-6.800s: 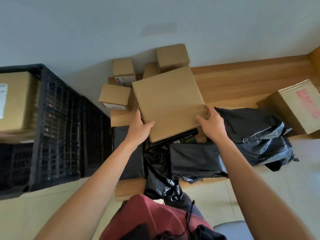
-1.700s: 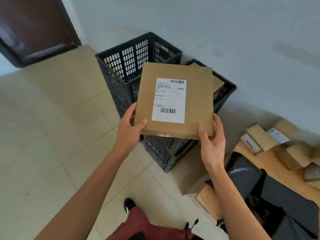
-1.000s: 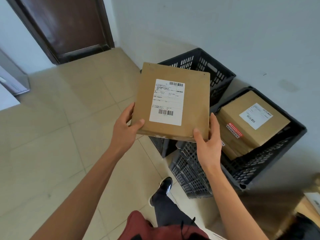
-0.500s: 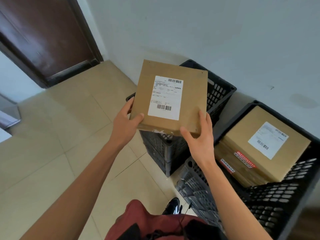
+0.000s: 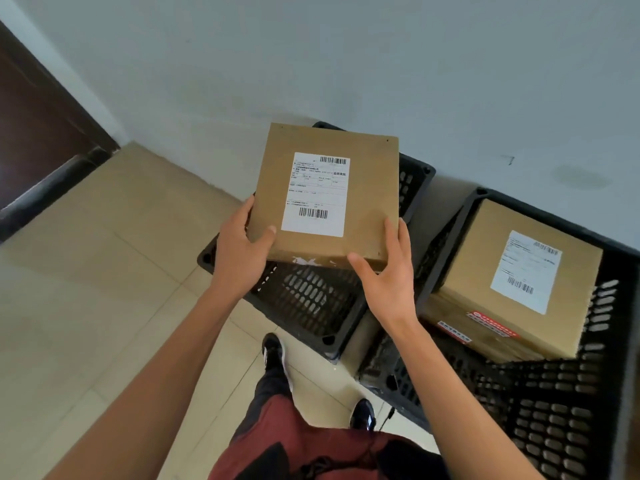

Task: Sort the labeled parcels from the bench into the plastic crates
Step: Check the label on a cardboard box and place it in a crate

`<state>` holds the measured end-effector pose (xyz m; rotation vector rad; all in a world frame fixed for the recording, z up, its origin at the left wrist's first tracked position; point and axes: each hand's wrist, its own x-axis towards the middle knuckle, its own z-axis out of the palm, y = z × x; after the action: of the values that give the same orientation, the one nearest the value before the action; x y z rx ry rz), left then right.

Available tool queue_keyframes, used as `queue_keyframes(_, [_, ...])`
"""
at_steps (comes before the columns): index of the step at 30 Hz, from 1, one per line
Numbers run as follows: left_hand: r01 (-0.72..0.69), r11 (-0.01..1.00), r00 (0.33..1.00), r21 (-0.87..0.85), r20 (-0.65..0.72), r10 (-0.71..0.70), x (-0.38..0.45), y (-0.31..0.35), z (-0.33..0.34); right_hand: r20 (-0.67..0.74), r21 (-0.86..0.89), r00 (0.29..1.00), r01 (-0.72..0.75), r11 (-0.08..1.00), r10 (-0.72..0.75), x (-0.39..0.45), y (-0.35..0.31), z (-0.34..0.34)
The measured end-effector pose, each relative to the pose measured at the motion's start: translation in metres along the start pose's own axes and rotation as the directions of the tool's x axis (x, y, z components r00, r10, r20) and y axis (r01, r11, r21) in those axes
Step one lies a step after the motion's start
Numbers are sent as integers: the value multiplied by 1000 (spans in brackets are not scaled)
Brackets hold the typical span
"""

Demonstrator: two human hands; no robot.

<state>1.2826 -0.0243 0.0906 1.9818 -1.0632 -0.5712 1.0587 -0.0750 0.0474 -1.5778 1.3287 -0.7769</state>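
A flat brown cardboard parcel (image 5: 370,188) with a white barcode label faces up, held above the left black plastic crate (image 5: 311,306). My left hand (image 5: 242,251) grips its near left corner, thumb on top. My right hand (image 5: 388,282) holds the near right corner, thumb on the front edge and fingers along the side. The parcel hides most of the left crate's inside; the part I see holds nothing. The right black crate (image 5: 561,410) holds a large labeled cardboard box (image 5: 478,271) with red tape strips on its side.
Both crates stand on the beige tiled floor (image 5: 104,289) against a pale wall (image 5: 346,64). A dark brown door (image 5: 38,126) is at the far left. My feet in dark shoes (image 5: 273,351) stand just in front of the crates.
Since the bench, I lifted the parcel, turned it label-up and carried it to the crates. Over the last second it has come lower, above the left crate.
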Motion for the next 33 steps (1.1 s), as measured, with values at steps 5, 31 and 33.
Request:
queue_keyframes(5, [-36,998,985,57,170,26,70,-23,-2,-163,28,980,-113,993,116,20,-5,44])
queue_keyframes(31, [-194,921,705,338,701,-109,215,-158,110,-144,-34,755,-650,759,640,118,100,164])
queue_keyframes(33, [-188,913,727,362,676,-119,218,-165,122,-158,-28,756,-646,763,635,126,110,172])
